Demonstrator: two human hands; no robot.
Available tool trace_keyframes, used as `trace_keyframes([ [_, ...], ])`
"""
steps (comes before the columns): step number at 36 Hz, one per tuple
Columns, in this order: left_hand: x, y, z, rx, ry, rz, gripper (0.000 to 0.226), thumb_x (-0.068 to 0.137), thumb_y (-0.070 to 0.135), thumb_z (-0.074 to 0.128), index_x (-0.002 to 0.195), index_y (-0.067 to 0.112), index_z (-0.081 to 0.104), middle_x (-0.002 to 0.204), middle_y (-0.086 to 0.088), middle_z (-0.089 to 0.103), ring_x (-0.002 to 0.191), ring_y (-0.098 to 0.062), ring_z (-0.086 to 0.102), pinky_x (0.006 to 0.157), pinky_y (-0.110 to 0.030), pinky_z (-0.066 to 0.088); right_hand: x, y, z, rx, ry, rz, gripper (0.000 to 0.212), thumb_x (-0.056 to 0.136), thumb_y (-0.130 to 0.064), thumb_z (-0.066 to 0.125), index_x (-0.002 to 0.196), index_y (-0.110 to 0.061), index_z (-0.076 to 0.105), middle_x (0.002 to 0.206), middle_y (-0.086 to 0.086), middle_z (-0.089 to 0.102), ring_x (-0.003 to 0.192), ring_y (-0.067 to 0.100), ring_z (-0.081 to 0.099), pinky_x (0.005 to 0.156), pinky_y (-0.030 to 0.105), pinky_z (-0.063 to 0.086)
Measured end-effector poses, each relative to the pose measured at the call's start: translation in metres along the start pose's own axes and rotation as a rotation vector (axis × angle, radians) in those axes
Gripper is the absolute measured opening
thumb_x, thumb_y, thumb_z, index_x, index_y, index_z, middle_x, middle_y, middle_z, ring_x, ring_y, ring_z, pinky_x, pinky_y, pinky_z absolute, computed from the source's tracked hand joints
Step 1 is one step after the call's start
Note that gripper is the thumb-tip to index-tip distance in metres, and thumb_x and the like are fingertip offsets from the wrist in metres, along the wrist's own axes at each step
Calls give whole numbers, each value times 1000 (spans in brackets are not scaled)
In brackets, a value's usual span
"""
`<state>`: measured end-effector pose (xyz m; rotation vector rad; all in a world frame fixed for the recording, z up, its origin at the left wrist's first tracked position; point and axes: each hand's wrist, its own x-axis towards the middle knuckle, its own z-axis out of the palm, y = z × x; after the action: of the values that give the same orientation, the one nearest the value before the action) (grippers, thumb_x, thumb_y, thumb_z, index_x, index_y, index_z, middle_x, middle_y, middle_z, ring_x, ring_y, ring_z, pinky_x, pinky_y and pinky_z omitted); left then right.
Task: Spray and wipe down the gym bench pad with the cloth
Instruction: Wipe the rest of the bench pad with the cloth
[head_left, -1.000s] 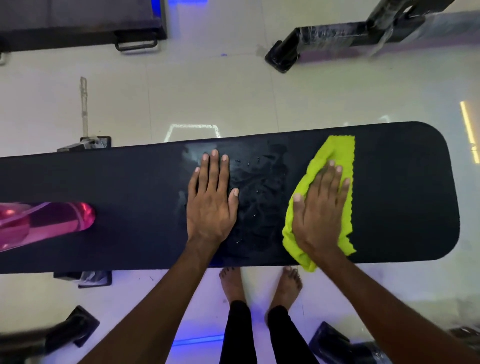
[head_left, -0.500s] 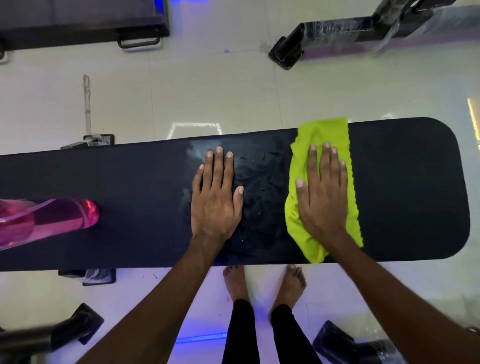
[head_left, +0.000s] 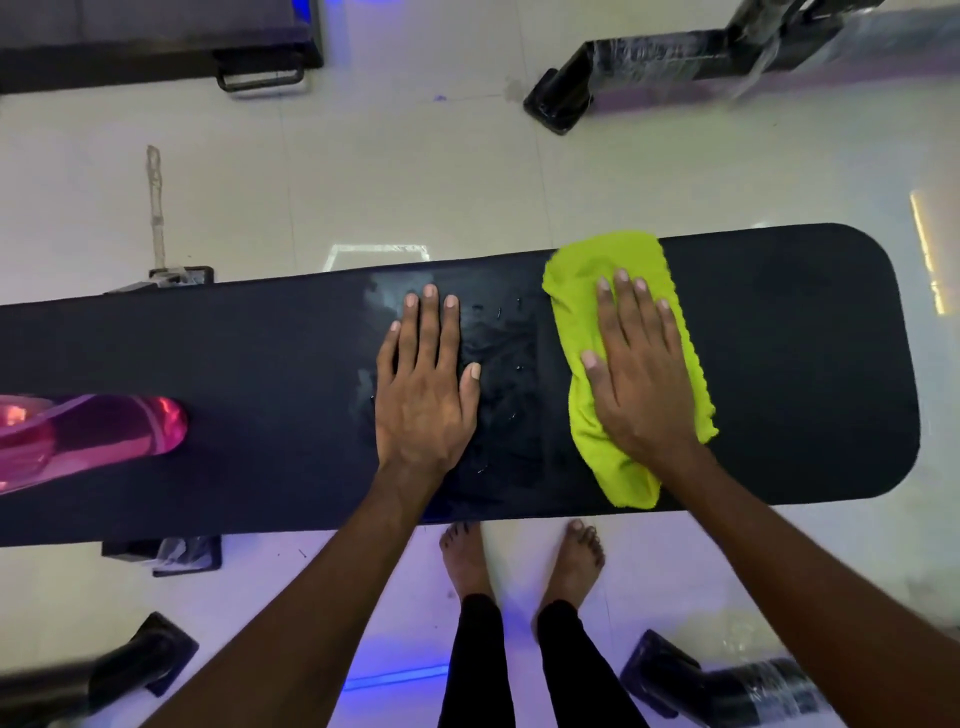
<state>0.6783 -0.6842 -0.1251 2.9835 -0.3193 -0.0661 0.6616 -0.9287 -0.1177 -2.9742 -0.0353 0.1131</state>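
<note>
Where droplets glisten, black bench pad (head_left: 779, 364), lime cloth (head_left: 576, 291) crumpled.

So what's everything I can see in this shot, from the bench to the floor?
bench pad: one, black, lying across the middle, with wet droplets near its centre
cloth: one, lime green, flat on the pad toward its right end
bottle: one, pink and see-through, lying on the pad at the left edge
equipment frames: several, black, on the pale floor around the bench
feet: two, bare, under the pad's near edge
left hand: one, flat on the wet pad
right hand: one, fingers straight, pressing the cloth
</note>
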Motion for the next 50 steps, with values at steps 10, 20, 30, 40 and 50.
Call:
trace_keyframes([
  [10, 0, 1, 1, 5, 0, -2, 66, 108, 39, 22, 166, 12, 7, 175, -12, 6, 163, -26, 6, 130, -46, 17, -56, -59, 21, -26, -9, 173, 78, 107, -51, 20, 165, 0, 10, 173, 26, 7, 162, 43, 4, 130, 60, 10],
  [20, 0, 2, -1, 31, -8, -2, 66, 108, 39, 22, 166, 11, 6, 175, -12, 6, 163, -27, 6, 130, -46, 17, -45, -16, 11, 5, 69, 212, 69, 108, -43, 22, 167, -8, 13, 176, 12, 13, 164, 27, 10, 132, 52, 14],
  [30, 0, 3, -6, 44, -11, -3, 66, 108, 38, 20, 166, 10, 7, 175, -13, 7, 162, -28, 7, 129, -46, 17, -24, -56, 17, 0, 5, 89, 77, 108, -54, 13, 166, -3, 13, 174, 21, 10, 163, 40, 7, 131, 58, 8],
  [40, 1, -2, -19, -56, -93, 24, 64, 109, 38, 26, 166, 10, 13, 174, -13, 9, 163, -26, 6, 130, -45, 15, -41, -65, 11, -1, 13, 268, 72, 107, -43, 23, 166, -3, 9, 175, 18, 7, 163, 36, 6, 131, 57, 11],
  [50, -69, -57, -16, 20, -62, -183, 71, 107, 45, 24, 164, 4, 15, 173, -18, 11, 162, -31, 11, 129, -48, 20, 52, -106, 12, -18, -98, -257, 77, 107, -54, 6, 166, -5, 8, 176, 18, 6, 164, 35, 4, 132, 55, 9],
])
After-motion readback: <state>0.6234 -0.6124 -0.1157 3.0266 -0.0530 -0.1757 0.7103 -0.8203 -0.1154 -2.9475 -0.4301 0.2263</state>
